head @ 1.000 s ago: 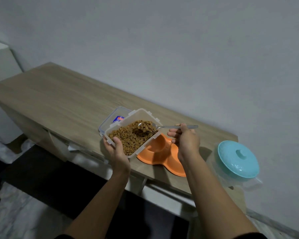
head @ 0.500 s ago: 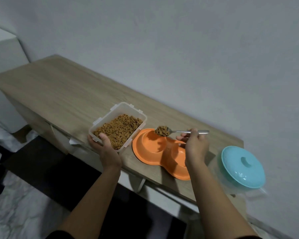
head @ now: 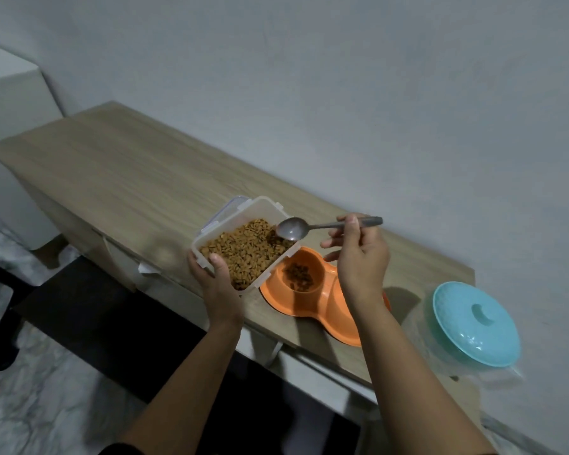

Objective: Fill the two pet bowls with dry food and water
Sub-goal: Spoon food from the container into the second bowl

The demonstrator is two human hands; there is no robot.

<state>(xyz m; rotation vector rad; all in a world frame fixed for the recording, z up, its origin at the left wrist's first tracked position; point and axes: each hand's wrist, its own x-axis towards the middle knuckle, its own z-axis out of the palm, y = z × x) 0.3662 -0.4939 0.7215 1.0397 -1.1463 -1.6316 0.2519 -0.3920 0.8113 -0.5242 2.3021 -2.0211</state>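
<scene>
An orange double pet bowl (head: 312, 305) sits near the front edge of the wooden table (head: 119, 172). Its left well holds a small heap of brown kibble (head: 299, 275); my right arm covers most of the right well. My left hand (head: 216, 277) grips the near corner of a clear plastic container (head: 243, 247) full of kibble, held beside the bowl's left side. My right hand (head: 358, 257) pinches the handle of a metal spoon (head: 293, 228), whose empty scoop hovers over the container's far right corner.
A clear jug with a turquoise lid (head: 473, 323) stands at the table's right end. The container's lid (head: 225, 210) lies behind the container. A white wall runs along the back. Dark floor and a marble-patterned floor lie below the table's front edge.
The spoonful of kibble that hung over the left well now lies in that well. The empty spoon moved back left over the container, which my left hand brought closer to the bowl.
</scene>
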